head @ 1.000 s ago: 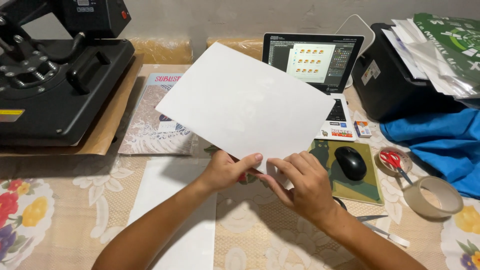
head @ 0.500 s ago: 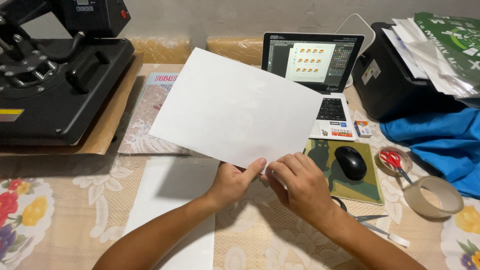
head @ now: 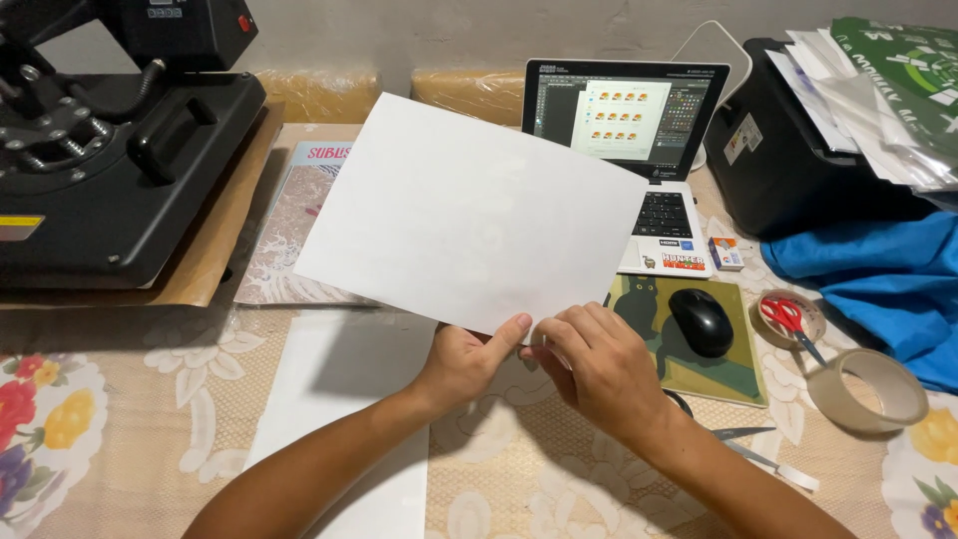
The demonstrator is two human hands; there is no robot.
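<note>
While lifted: white sheet point(head: 469, 215) steeper

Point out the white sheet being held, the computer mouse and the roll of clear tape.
white sheet point(head: 469, 215), head view, middle of its blank face.
computer mouse point(head: 701, 321), head view, top of its black shell.
roll of clear tape point(head: 836, 405), head view, left wall of the ring.

Both forearms are bare, with no sleeves, and the 2 hands point(head: 539, 364) wear no gloves or rings.
</note>
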